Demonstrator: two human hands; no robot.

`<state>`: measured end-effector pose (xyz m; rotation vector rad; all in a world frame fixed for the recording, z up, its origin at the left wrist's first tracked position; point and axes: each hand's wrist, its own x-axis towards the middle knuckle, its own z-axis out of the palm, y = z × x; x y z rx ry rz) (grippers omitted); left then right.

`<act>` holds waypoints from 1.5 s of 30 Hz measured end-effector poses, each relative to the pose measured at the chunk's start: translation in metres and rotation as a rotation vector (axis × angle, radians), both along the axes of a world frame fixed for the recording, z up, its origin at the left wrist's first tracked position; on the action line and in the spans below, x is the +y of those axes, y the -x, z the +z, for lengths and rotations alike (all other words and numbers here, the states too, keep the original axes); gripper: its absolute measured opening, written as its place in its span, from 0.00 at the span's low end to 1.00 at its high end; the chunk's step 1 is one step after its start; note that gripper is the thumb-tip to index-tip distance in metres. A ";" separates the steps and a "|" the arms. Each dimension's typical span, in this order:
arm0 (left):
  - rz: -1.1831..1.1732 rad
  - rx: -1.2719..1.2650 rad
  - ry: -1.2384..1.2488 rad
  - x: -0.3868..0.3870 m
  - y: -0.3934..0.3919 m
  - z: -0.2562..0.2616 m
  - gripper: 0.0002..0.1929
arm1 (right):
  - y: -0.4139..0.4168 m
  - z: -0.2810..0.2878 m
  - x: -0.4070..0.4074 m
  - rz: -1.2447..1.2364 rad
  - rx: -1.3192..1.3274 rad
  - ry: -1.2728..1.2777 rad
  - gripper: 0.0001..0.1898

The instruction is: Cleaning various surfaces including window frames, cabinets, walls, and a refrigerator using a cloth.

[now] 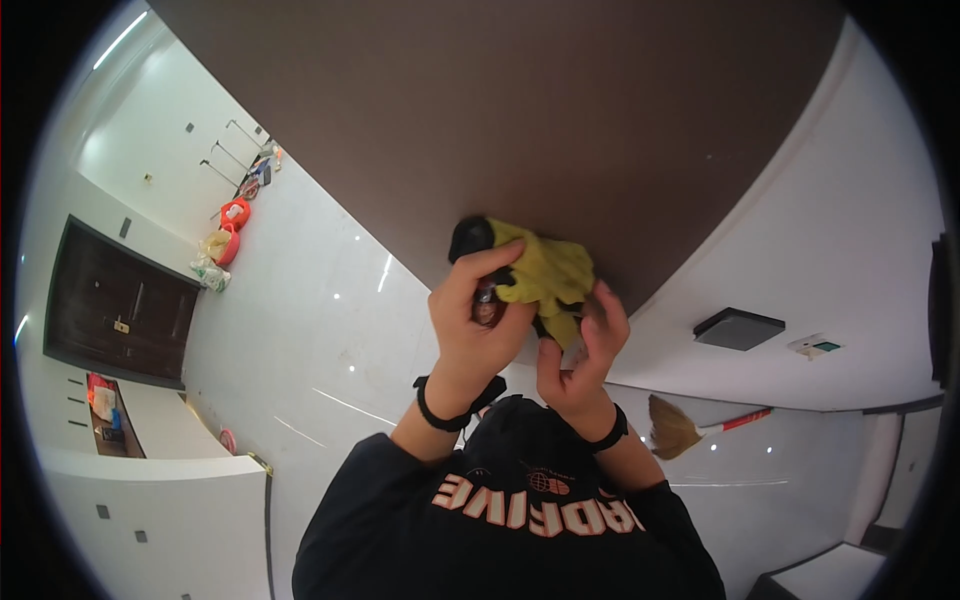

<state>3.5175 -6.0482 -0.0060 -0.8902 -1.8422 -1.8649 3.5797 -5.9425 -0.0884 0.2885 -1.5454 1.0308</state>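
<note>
My left hand (476, 322) is wrapped around a dark object (486, 304) with a glossy reddish-brown part, its exact kind unclear, and presses a crumpled yellow cloth (555, 262) with the thumb or a finger. A rounded black part (471, 238) sticks out beyond that hand, beside the cloth. At the cloth's lower right edge, my right hand (589, 349) grips it with bent fingers; some black material shows between the hands. Just beyond them is a broad dark brown panel (525, 112), possibly a door. Whether the cloth touches the panel cannot be told.
A broom (675, 429) lies at the right on the glossy tiled floor (322, 330). Red tubs (227, 244), bags and long-handled tools stand along the far left wall, near a dark door (124, 304). A white partition (172, 517) is at lower left; a grey wall box (739, 328) at right.
</note>
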 end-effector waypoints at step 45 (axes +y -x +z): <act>-0.059 0.356 -0.101 0.016 0.021 0.086 0.19 | -0.012 0.099 -0.008 -0.168 -0.242 -0.250 0.29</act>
